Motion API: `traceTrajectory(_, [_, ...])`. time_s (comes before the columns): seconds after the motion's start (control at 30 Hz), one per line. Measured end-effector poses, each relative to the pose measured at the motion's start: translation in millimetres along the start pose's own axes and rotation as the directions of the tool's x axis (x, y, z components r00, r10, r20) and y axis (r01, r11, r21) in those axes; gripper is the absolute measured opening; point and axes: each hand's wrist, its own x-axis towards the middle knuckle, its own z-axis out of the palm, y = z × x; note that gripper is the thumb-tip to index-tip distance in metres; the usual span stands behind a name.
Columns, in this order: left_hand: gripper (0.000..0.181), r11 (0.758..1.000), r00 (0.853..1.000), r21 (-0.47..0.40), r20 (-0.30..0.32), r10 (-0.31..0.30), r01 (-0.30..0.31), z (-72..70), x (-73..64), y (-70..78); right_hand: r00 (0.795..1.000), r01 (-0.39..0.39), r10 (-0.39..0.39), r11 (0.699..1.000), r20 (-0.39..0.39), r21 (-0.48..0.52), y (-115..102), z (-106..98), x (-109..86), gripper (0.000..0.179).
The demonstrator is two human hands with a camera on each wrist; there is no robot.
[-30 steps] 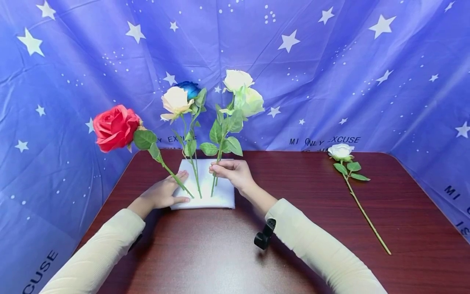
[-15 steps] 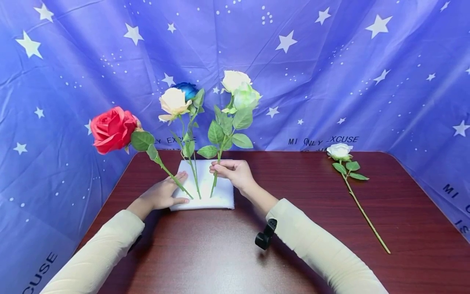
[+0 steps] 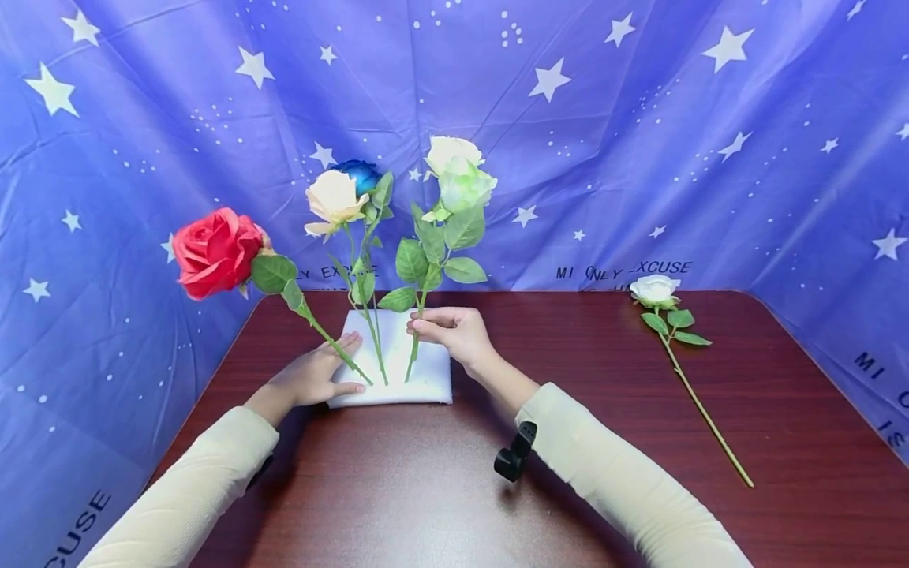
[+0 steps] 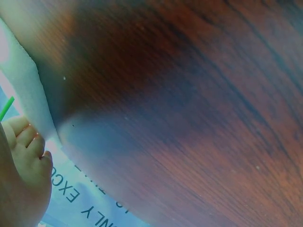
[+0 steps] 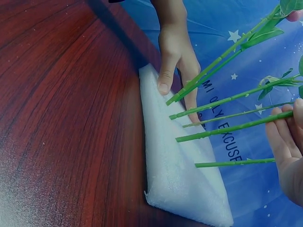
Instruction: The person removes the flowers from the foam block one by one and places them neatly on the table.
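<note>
Head: left hand (image 3: pixel 319 375) pressed on left side of foam block (image 3: pixel 433 363), thumb spread from fingers. Right hand (image 3: pixel 458 338) pinches stem of pale green rose (image 3: pixel 466 185), which stands in the block, rear white rose (image 3: pixel 449 148) behind it. Red rose (image 3: pixel 216 252) leans left; peach rose (image 3: pixel 334 199) mid-block, blue rose (image 3: pixel 360 175) behind. Lying white rose (image 3: pixel 655 292) on table (image 3: pixel 568 355), far right, well apart.

Left wrist: left fingers at block edge, mostly cropped; can't tell thumb.

Right wrist: several stems angled out of block; right fingers clamped on one.
</note>
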Motion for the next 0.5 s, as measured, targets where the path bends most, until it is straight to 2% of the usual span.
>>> traceTrajectory(0.13, [0.087, 1.000, 1.000, -0.008, 0.005, -0.010, 0.010, 0.1, 0.8, -1.4, 1.000, -0.014, 0.014, 1.000, -0.005, -0.004, -1.7, -0.5, -0.5, 0.028])
traceTrajectory(0.37, [0.089, 0.999, 0.999, -0.021, 0.024, -0.028, 0.028, -1.6, 0.9, -0.4, 0.998, -0.011, 0.009, 0.999, -0.068, -0.035, -2.0, -0.3, 0.1, 0.028])
traceTrajectory(0.5, [0.089, 1.000, 1.000, -0.013, 0.023, -0.022, 0.022, -1.3, 1.3, -0.7, 0.997, -0.008, 0.009, 1.000, -0.071, 0.006, -2.9, -1.0, -0.5, 0.028])
